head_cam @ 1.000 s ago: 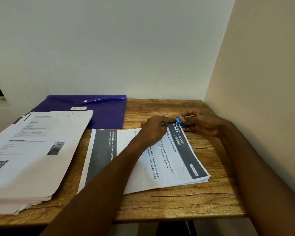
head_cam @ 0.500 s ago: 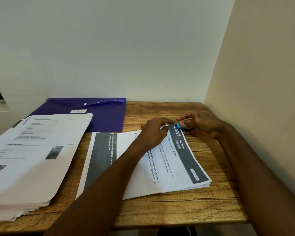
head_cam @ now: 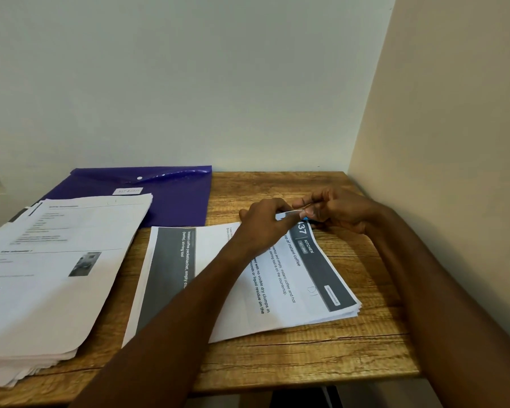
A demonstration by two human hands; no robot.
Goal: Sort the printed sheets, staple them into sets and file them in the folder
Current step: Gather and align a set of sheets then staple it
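Both hands meet over far corner of printed set (head_cam: 280, 275) mid-table. Left hand (head_cam: 265, 225) pinches sheet corner; right hand (head_cam: 339, 212) fingers curled round small blue stapler (head_cam: 306, 218). Purple folder (head_cam: 171, 198) at table's far edge.

Both forearms reach forward from the bottom of the view and converge. The left hand (head_cam: 264, 223) lies knuckles up, fingers curled, thumb and forefinger pinched together at the tips. The right hand (head_cam: 340, 209) faces it, fingers bent inward, its fingertips (head_cam: 312, 212) meeting those of the left. The two hands touch; what they pinch is seemingly something small, mostly hidden.
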